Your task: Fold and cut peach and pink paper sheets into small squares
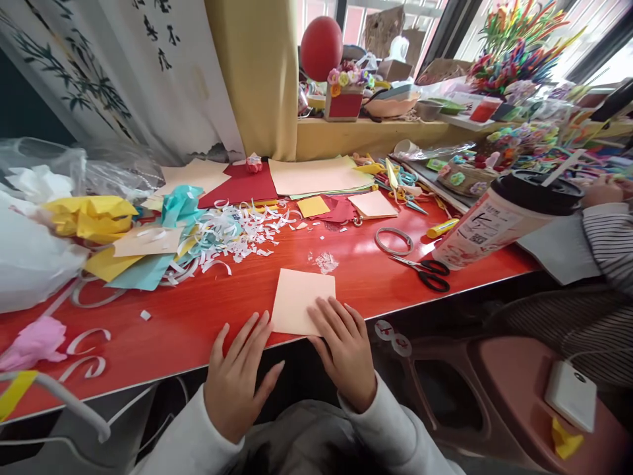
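Observation:
A square of pale peach paper (299,297) lies flat near the front edge of the red table (222,303). My right hand (346,349) rests its outstretched fingers on the paper's lower right part. Just left of the sheet, my left hand (244,376) lies with fingers spread over the table edge, its fingertips beside the paper's lower left corner and nothing in its grasp. Beyond the sheet is a small patch of white scraps (326,262). Black-handled scissors (431,274) and a roll of tape (394,241) lie to the right.
A lidded paper cup (499,221) stands at the right, near another person's striped sleeve (610,241). Shredded white paper (237,231) and crumpled yellow paper (91,218) cover the left. Coloured sheets (316,177) lie at the back. A pink stool (514,376) holds a white power bank (572,394).

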{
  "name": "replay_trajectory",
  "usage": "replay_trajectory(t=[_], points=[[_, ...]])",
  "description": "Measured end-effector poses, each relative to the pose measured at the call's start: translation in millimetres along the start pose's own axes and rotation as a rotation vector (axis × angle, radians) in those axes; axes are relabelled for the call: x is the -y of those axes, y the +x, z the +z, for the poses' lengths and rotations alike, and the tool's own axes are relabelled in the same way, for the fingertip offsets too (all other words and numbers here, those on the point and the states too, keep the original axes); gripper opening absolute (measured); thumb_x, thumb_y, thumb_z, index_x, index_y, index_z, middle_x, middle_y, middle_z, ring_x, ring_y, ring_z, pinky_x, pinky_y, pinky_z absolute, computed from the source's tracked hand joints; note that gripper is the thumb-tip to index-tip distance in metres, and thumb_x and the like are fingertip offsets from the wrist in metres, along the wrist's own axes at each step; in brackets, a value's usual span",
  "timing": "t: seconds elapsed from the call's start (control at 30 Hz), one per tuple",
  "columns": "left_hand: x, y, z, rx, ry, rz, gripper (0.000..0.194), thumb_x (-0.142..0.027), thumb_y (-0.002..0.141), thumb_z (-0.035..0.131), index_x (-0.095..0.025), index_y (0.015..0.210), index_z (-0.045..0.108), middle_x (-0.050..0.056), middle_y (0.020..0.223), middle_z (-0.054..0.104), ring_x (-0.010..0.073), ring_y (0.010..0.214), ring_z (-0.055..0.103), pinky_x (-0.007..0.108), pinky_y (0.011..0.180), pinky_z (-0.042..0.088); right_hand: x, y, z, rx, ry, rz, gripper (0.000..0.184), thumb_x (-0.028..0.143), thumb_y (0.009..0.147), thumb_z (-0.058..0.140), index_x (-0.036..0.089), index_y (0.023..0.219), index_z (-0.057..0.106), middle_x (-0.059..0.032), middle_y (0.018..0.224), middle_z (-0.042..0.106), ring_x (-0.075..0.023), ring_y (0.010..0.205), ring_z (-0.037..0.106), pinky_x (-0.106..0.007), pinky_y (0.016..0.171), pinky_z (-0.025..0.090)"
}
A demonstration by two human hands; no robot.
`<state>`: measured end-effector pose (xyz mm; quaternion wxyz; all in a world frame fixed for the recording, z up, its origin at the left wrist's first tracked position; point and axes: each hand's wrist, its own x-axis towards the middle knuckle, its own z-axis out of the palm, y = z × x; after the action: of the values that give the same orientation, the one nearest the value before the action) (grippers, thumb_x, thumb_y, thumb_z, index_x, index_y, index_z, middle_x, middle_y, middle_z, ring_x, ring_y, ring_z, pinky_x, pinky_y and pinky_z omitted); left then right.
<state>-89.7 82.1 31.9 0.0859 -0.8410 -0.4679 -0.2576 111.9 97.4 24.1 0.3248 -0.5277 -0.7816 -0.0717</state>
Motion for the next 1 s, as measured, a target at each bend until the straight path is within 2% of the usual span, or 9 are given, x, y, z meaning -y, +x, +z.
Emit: replay_trajectory(t=[0.13,0.27,0.43,0.53,0.67,0.73,0.87,0.93,1.0], points=[[-23,13,8.1,-0.208,-0.169,-0.272,0.04,-0.023,0.088,0.045,-0.017,0.128,0.043,0.011,0.117,0.061,0.0218,0.11,0.056,0.042,0.099,0.037,5,-11,4,-0.058,0.081,-0.034,0.035,0.025,0.091,0.045,0.023,0.126,0.05,-0.0056,0.125,0.058,-0.0215,0.118,0.05,-0.042,0.102,0.029],[-47,26,11.0,-0.288,-0.399,-0.351,0.034,-0.018,0.084,0.051,-0.018,0.118,0.049,0.008,0.107,0.062,0.018,0.1,0.059,0.031,0.085,0.049,5,-16,8,-0.133,0.138,0.022,0.038,0.02,0.089,0.046,0.024,0.127,0.048,-0.0091,0.119,0.06,-0.0243,0.116,0.051,-0.045,0.097,0.036],[-38,29,6.0,-0.212,-0.474,-0.288,0.021,-0.012,0.084,0.05,-0.017,0.102,0.059,0.004,0.091,0.056,0.0133,0.083,0.059,0.025,0.076,0.051,1,-20,13,-0.191,0.241,0.11,0.053,0.019,0.088,0.047,0.024,0.138,0.031,-0.0127,0.138,0.041,-0.0277,0.128,0.037,-0.048,0.098,0.039],[-26,26,-3.2,-0.268,-0.534,-0.206,0.019,-0.004,0.082,0.049,-0.018,0.09,0.059,0.003,0.09,0.055,0.0131,0.09,0.059,0.025,0.081,0.05,2,-22,13,-0.271,0.392,0.219,0.058,0.024,0.086,0.049,0.024,0.14,0.026,-0.0135,0.142,0.034,-0.0295,0.13,0.034,-0.051,0.101,0.037],[-29,23,-13.5,-0.271,-0.68,-0.045,0.027,0.004,0.081,0.042,-0.018,0.082,0.058,0.003,0.089,0.051,0.018,0.108,0.055,0.03,0.088,0.049,2,-24,2,-0.349,0.803,0.411,0.062,0.03,0.088,0.044,0.029,0.142,0.014,-0.0137,0.141,0.035,-0.0267,0.119,0.049,-0.045,0.088,0.05],[-36,22,-13.8,-0.258,-0.682,0.003,0.028,0.005,0.081,0.042,-0.018,0.085,0.059,0.004,0.093,0.052,0.0193,0.11,0.054,0.031,0.086,0.051,0,-24,-9,-0.297,0.943,0.426,0.058,0.031,0.089,0.044,0.031,0.141,0.019,-0.0123,0.139,0.039,-0.0247,0.11,0.056,-0.039,0.079,0.054],[-46,19,-9.0,-0.278,-0.561,0.015,0.037,0.005,0.082,0.041,-0.019,0.105,0.059,0.006,0.103,0.056,0.0214,0.112,0.053,0.035,0.089,0.051,-5,-22,-25,-0.204,0.976,0.398,0.035,0.033,0.085,0.051,0.03,0.12,0.052,-0.007,0.128,0.052,-0.0256,0.117,0.051,-0.038,0.091,0.048],[-48,19,-8.4,-0.328,-0.507,-0.01,0.042,0.005,0.082,0.042,-0.02,0.113,0.057,0.005,0.105,0.057,0.0224,0.113,0.053,0.037,0.09,0.051,-5,-20,-27,-0.227,1.091,0.466,0.044,0.033,0.083,0.053,0.031,0.127,0.045,-0.0074,0.132,0.049,-0.0256,0.116,0.052,-0.04,0.09,0.049],[-46,21,-9.5,-0.417,-0.44,-0.071,0.047,0.005,0.081,0.045,-0.022,0.118,0.055,0.006,0.107,0.056,0.023,0.112,0.053,0.039,0.091,0.051,-2,-20,-25,-0.244,1.252,0.573,0.057,0.033,0.085,0.05,0.031,0.138,0.028,-0.0108,0.14,0.039,-0.0255,0.113,0.055,-0.041,0.084,0.052]])
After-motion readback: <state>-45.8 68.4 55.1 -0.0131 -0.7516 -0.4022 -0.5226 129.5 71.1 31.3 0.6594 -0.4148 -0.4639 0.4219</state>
